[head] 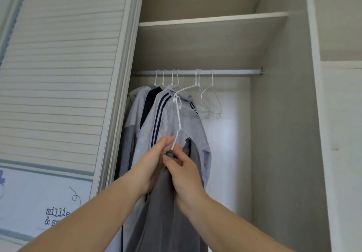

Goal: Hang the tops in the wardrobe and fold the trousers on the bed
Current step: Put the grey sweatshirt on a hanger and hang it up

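So from where I'm standing, this is somewhere in the middle of the hanging part. The wardrobe (284,114) is open, and on the rail (225,72) there are already a few tops up: a light grey hoodie (137,110) at the far left, something dark (149,102) squeezed in next to it, and a grey jacket with navy stripes (168,118) in front. So at least three tops look done, maybe more tucked behind, can't really tell.

Right now the person has a dark grey top (164,202) held up in front of the striped jacket, with a white wire hanger (178,118) sticking up out of it. Both hands are close together, right at the neck of the garment. The left hand (154,165) has its fingers mostly straight, steadying the cloth and the wire from the side. The right hand (183,170) is curled round the collar area, pinching the fabric where the hanger goes in. The hook isn't on the rail yet; it's still below it, so this one isn't hung.

There are a few spare hangers (210,98) to the right on the rail, with free space beside them, so I'd guess that's where this top ends up, and maybe more tops after it.

The bed and the trousers aren't in sight at all from this angle, so no idea if any folding has happened.
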Action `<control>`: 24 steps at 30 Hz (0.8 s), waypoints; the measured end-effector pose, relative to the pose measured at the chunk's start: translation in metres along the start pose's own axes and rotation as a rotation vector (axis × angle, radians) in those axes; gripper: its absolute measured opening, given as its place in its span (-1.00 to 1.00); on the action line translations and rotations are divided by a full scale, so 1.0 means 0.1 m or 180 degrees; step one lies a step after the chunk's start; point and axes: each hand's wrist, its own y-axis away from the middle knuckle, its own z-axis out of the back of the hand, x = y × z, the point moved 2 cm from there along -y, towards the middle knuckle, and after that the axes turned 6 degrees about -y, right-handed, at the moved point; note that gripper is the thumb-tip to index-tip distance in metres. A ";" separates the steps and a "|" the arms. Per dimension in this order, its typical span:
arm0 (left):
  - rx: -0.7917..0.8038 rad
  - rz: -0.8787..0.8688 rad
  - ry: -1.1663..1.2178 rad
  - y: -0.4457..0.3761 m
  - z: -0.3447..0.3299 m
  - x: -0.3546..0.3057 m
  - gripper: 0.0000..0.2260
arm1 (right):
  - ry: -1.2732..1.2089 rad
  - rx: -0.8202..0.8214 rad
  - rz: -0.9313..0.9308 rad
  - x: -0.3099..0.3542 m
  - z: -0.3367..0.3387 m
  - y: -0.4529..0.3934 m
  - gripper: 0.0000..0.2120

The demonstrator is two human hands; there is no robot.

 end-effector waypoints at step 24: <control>-0.0780 -0.0708 -0.1430 -2.11 1.10 -0.44 -0.74 | 0.0195 -0.0503 0.1158 -0.59 -0.23 -3.07 -0.82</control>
